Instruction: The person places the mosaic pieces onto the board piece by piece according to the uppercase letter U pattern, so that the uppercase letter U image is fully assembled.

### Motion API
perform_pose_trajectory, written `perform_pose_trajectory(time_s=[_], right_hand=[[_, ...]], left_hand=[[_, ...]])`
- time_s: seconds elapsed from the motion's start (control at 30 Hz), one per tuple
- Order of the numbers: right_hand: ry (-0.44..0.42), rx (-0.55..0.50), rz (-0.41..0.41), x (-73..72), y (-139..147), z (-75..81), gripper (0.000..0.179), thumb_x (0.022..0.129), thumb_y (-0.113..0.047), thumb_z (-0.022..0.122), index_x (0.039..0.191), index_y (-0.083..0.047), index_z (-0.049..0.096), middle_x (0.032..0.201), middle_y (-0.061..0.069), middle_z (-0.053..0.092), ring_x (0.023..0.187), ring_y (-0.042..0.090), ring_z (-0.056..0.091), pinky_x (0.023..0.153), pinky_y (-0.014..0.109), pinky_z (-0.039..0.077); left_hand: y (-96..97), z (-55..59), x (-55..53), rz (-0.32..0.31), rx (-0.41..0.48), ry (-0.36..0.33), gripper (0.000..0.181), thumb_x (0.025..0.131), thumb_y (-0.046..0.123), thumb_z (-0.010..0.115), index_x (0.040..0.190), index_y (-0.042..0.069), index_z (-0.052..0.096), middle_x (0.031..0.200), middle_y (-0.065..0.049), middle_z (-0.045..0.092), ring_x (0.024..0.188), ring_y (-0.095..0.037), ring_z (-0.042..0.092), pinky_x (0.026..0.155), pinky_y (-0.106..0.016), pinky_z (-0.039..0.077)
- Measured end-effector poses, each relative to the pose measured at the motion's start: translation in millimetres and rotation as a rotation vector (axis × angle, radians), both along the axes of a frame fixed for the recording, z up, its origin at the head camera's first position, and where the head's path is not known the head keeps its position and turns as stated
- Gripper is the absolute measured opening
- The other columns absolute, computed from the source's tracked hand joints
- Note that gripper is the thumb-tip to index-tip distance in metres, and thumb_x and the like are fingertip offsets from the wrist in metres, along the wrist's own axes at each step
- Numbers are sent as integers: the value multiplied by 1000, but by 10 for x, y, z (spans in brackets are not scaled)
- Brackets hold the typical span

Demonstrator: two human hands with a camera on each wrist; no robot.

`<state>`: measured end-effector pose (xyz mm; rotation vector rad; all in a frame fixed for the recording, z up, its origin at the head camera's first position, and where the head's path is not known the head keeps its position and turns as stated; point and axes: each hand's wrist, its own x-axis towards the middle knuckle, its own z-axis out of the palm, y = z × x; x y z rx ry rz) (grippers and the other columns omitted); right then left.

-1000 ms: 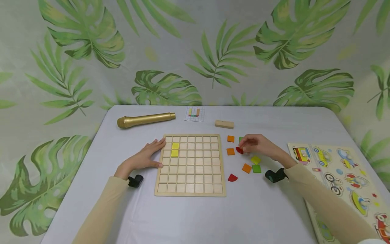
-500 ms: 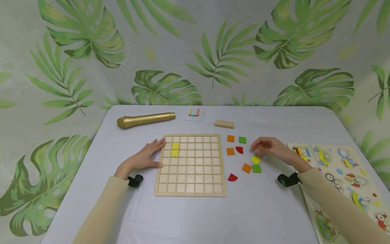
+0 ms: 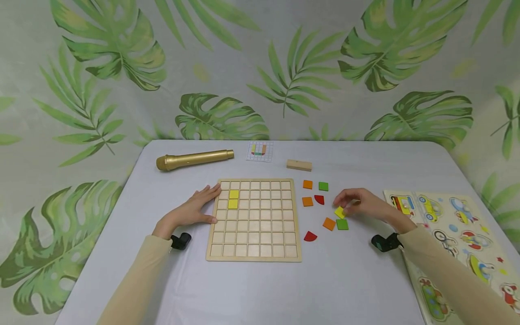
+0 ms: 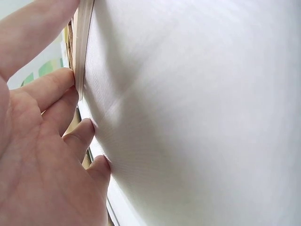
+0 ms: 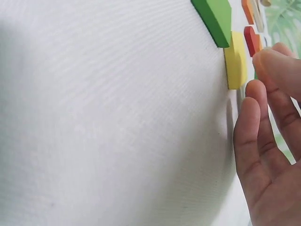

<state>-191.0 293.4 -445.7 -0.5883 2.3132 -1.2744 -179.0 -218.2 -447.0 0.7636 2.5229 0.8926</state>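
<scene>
The left hand (image 3: pixel 194 208) lies spread along the left edge of a square wooden grid board (image 3: pixel 253 258). In the left wrist view its fingertips (image 4: pixel 68 77) touch the board's side. Two yellow tiles (image 3: pixel 233 204) sit in the board's second column. Right of the board, the right hand (image 3: pixel 359 202) is at a loose yellow tile (image 3: pixel 339 212), thumb overlapping one corner. In the right wrist view this yellow tile (image 5: pixel 234 61) lies on the cloth just beyond loosely bent fingers, with a green tile (image 5: pixel 215 21) beside it.
Orange tiles (image 3: pixel 329 224), green tiles (image 3: pixel 342 224) and red quarter-round pieces (image 3: pixel 310 236) lie right of the board. Behind are a gold microphone (image 3: pixel 195 160), a pattern card (image 3: pixel 260 151) and a wooden block (image 3: pixel 299 165). A picture puzzle board (image 3: pixel 451 225) lies under the right forearm.
The right hand has left the red quarter-round piece near the green tile, moved right, then lowered to the loose yellow tile. The left hand has stayed in place.
</scene>
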Motion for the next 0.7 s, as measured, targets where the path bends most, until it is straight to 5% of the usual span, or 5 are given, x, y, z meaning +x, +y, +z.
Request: perform_pose_trajectory(time_s=[0.7], right_hand=[[67, 133, -30, 28, -38, 17, 18, 82, 5, 68, 98, -2, 66, 95, 6, 63, 86, 23, 51, 74, 24, 46]], left_hand=[[-4, 21, 10, 5, -3, -14, 93, 83, 30, 75, 151, 0, 20, 158, -15, 10, 143, -39, 0, 112, -56, -2]])
